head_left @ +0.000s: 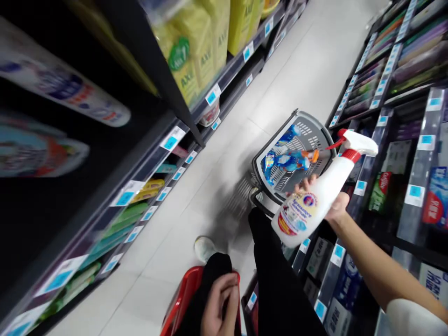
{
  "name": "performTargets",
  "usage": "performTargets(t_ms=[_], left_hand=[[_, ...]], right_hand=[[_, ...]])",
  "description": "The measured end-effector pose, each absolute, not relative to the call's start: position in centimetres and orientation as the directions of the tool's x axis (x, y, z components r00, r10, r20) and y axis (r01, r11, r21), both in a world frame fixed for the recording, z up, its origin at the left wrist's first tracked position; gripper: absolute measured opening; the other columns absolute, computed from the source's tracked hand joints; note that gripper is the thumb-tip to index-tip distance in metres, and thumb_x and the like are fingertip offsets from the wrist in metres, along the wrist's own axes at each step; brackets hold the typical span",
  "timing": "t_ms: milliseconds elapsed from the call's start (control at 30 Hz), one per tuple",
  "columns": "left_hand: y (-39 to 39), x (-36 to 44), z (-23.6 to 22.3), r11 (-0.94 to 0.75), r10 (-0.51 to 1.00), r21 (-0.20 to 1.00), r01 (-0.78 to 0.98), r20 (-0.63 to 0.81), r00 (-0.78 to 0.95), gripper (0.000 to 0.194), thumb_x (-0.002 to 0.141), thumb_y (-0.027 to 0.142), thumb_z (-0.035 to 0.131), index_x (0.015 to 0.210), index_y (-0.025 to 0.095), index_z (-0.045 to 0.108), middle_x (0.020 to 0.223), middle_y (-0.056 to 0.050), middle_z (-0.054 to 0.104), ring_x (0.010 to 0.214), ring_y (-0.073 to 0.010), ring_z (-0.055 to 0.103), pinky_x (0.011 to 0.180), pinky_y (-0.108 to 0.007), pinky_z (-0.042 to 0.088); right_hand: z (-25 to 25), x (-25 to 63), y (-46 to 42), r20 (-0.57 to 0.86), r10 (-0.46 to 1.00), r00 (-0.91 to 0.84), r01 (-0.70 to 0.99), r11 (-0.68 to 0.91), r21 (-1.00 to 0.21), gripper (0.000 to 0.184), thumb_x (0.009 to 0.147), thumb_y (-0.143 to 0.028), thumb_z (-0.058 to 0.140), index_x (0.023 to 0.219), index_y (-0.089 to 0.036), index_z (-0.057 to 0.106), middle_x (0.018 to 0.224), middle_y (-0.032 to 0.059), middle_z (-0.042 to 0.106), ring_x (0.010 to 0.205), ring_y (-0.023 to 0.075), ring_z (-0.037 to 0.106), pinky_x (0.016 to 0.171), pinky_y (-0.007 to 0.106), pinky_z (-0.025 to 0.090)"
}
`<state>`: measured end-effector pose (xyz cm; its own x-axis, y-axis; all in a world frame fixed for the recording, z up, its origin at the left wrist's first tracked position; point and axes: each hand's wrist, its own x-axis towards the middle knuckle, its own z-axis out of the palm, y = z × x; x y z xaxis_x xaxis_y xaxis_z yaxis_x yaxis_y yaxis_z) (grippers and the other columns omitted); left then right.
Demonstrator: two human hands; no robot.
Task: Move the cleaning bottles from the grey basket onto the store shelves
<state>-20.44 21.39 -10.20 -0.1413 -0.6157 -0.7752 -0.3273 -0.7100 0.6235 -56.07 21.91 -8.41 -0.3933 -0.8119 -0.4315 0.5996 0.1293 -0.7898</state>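
My right hand (336, 205) is wrapped round a white spray bottle (311, 205) with a red trigger and a colourful label, held tilted above the right-hand shelves. Just beyond it a grey shopping basket (259, 163) stands on the floor with blue packages (285, 161) and an orange-capped item inside. At the bottom of the view, my left hand (220, 303) has its fingers curled against black fabric, next to a red basket (182, 298). What those fingers hold is hidden. My legs in black trousers (276, 270) stretch toward the grey basket.
This is a narrow shop aisle with a pale tiled floor (301, 70). Dark shelves on the left carry yellow packs (196, 60) and blurred bottles. The right-hand shelves (402, 154) hold boxed goods with blue price tags.
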Motion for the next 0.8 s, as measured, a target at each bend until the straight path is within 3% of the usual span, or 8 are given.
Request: performTargets(t_ms=[167,233,333,433,533,633,800], left_hand=[[19.9,-18.2,-8.1,-0.363,-0.684,0.843,-0.396,-0.530,-0.501,0.042,0.097,0.046,0.062,0.131,0.023,0.063,0.135,-0.015,0.063,0.090,-0.0221,0.073,0.075,-0.033,0.063],[19.2,-18.2,-7.3,-0.158,-0.716,0.890,-0.428,-0.402,-0.571,0.049,0.097,0.040,0.063,0.142,0.024,0.054,0.142,-0.016,0.057,0.100,-0.0257,0.071,0.075,-0.036,0.064],[18.3,-18.7,-6.9,0.075,-0.758,0.870,-0.488,-0.268,-0.594,0.064,0.094,0.042,0.066,0.150,0.021,0.042,0.146,-0.019,0.053,0.129,-0.0355,0.059,0.094,-0.050,0.061],[17.8,-18.6,-7.2,0.180,-0.755,0.806,-0.564,-0.255,-0.605,0.080,0.088,0.045,0.072,0.153,0.016,0.035,0.145,-0.022,0.054,0.132,-0.0406,0.055,0.101,-0.059,0.056],[17.6,-18.1,-7.4,0.180,-0.753,0.735,-0.653,-0.325,-0.573,0.091,0.080,0.048,0.080,0.152,0.016,0.035,0.143,-0.023,0.056,0.128,-0.0434,0.058,0.095,-0.059,0.059],[17.4,-17.7,-7.0,0.048,-0.739,0.728,-0.684,-0.434,-0.515,0.099,0.070,0.051,0.088,0.148,0.015,0.040,0.139,-0.023,0.059,0.124,-0.0431,0.061,0.093,-0.056,0.061],[15.6,-15.1,-8.3,-0.269,-0.725,0.807,-0.526,-0.529,-0.441,0.111,0.058,0.044,0.096,0.149,0.016,0.039,0.143,-0.020,0.057,0.131,-0.0397,0.058,0.106,-0.054,0.055]], right_hand=[[-7.4,-46.4,20.7,-0.279,-0.926,-0.253,0.790,-0.031,-0.612,0.051,0.052,-0.047,0.086,0.093,-0.024,0.066,0.088,0.0002,0.063,0.108,0.0294,0.064,0.116,0.060,0.041],[-7.9,-43.1,20.1,-0.266,-0.939,-0.220,0.834,-0.039,-0.551,0.048,0.058,-0.051,0.083,0.093,-0.023,0.066,0.090,0.0014,0.064,0.112,0.0310,0.064,0.114,0.062,0.042],[-9.2,-39.3,19.5,-0.292,-0.937,-0.192,0.864,-0.020,-0.504,0.046,0.063,-0.056,0.078,0.094,-0.024,0.068,0.096,0.0034,0.067,0.117,0.0333,0.062,0.109,0.061,0.047],[-10.8,-36.9,19.2,-0.353,-0.916,-0.190,0.860,0.019,-0.510,0.050,0.062,-0.061,0.076,0.097,-0.025,0.070,0.102,0.0039,0.069,0.125,0.0364,0.059,0.106,0.059,0.050],[-11.3,-35.5,19.2,-0.396,-0.903,-0.163,0.817,0.102,-0.568,0.053,0.065,-0.064,0.074,0.101,-0.026,0.073,0.111,0.0058,0.071,0.132,0.0402,0.054,0.108,0.063,0.048],[-10.5,-34.3,19.0,-0.389,-0.920,-0.041,0.707,0.248,-0.662,0.061,0.064,-0.061,0.079,0.113,-0.025,0.074,0.128,0.0094,0.069,0.137,0.0405,0.052,0.115,0.061,0.042],[-10.5,-31.4,16.4,-0.479,-0.853,0.207,0.327,0.521,-0.788,0.064,0.071,-0.055,0.084,0.127,-0.028,0.070,0.145,0.0099,0.060,0.136,0.0397,0.054,0.114,0.055,0.047]])
